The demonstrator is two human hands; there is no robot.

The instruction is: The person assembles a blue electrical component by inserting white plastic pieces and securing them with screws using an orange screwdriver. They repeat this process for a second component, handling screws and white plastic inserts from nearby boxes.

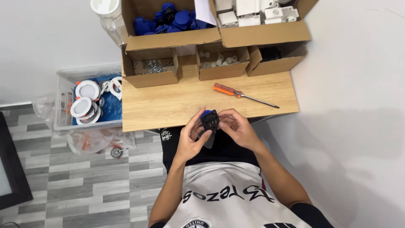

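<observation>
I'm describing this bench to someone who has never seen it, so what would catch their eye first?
First, the two hands, left hand and right hand, meeting at the near edge of the wooden table around a small black and blue part. Next, the orange-handled screwdriver lying alone mid-table, and behind it the open cardboard box of blue parts.

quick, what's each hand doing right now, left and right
Left hand: closed around the small black and blue socket part, gripping it from the left.
Right hand: also on the socket part, fingers curled at its right side.
</observation>
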